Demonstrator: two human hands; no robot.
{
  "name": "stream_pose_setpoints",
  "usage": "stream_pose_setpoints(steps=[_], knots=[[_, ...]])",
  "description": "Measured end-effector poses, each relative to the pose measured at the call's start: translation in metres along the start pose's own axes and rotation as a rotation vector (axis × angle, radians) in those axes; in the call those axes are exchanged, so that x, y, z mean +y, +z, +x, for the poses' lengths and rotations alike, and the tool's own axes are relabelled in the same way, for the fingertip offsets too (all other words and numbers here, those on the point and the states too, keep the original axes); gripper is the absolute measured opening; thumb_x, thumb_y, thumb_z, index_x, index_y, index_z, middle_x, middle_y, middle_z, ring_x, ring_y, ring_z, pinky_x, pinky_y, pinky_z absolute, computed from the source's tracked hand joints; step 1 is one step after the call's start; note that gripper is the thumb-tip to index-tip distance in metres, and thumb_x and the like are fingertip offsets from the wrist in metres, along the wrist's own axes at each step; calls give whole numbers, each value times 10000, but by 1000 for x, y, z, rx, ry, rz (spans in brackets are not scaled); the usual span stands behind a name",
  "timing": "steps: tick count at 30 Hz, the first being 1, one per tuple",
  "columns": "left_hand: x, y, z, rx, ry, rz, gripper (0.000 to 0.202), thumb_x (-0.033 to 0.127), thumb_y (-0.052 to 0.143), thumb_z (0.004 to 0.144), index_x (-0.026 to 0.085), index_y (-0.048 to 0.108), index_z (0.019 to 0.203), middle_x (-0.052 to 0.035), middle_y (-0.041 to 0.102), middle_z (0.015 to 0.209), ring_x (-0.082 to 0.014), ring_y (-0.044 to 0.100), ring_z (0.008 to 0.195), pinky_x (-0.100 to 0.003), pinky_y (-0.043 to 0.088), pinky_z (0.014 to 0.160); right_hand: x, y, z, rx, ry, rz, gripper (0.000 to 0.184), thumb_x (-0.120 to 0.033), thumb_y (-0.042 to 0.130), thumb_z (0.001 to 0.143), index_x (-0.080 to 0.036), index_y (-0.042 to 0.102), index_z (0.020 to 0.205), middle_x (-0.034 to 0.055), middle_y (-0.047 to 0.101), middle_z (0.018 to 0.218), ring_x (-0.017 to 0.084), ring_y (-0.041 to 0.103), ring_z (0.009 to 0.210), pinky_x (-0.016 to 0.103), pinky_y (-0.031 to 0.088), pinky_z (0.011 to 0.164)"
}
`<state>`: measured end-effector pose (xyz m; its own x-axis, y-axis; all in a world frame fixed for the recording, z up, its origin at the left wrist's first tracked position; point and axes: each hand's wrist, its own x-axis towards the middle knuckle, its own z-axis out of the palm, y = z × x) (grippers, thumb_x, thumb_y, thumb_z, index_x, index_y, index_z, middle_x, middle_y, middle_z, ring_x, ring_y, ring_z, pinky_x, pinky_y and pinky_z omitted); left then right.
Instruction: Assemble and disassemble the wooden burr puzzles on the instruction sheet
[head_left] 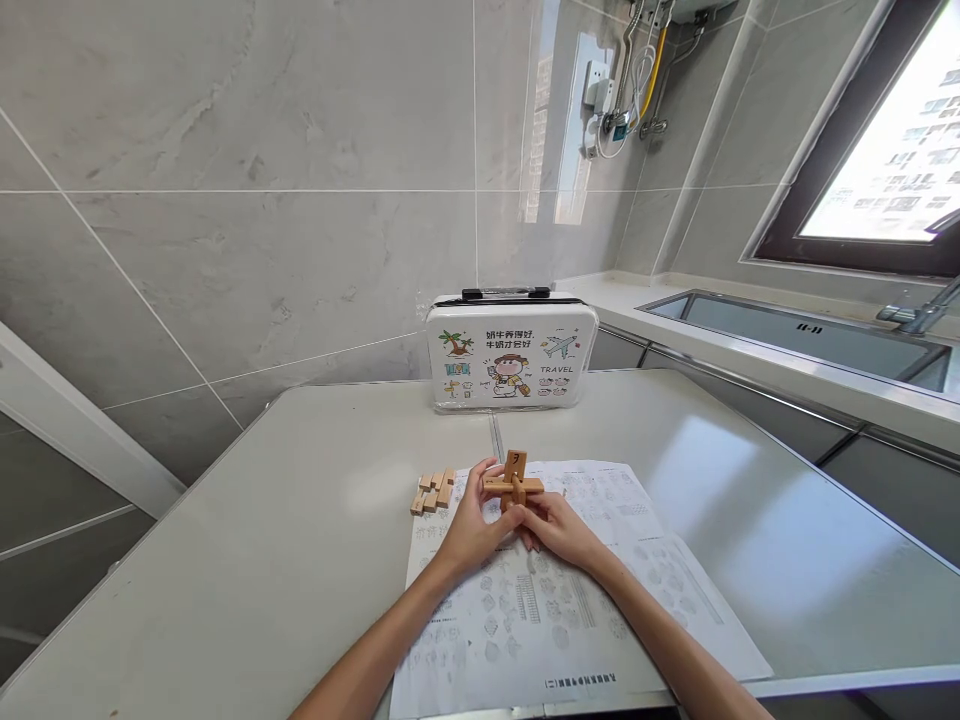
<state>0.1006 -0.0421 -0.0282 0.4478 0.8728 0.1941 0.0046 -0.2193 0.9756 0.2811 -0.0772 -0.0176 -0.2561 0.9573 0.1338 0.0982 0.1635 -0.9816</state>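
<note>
Both hands grip a wooden interlocking puzzle, built of crossed bars, one standing upright with a dark mark near its top. My left hand closes on it from the left, the thumb low at the front. From the right, my right hand pinches the lower part, and its fingers hide some of the joint. Left of my left hand lie several notched wooden pieces, partly on the edge of a printed instruction sheet. The sheet is spread under my hands and shows rows of small diagrams.
A white carry case with cartoon prints stands at the back of the pale table, against the tiled wall. On the right are a counter with a sink, a faucet and a window.
</note>
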Motion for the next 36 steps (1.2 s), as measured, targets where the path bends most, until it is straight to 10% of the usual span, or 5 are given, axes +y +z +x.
stream_pose_setpoints(steps=[21, 36], knots=[[22, 0, 4, 61, -61, -158, 679, 479, 878, 806, 247, 542, 1349, -153, 642, 1441, -345, 618, 1353, -542, 440, 1182, 12, -1, 1, 74, -2, -24, 479, -654, 576, 988, -206, 676, 853, -11, 657, 645, 139, 561, 467, 273, 462, 516], [19, -1, 4, 63, -97, -306, 888, 410, 970, 695, 273, 441, 1395, -171, 601, 1474, -343, 643, 1299, -568, 455, 1154, 13, -2, 1, 40, -74, -195, 246, -355, 559, 1007, -220, 662, 830, -32, 608, 573, 157, 571, 526, 262, 420, 564]])
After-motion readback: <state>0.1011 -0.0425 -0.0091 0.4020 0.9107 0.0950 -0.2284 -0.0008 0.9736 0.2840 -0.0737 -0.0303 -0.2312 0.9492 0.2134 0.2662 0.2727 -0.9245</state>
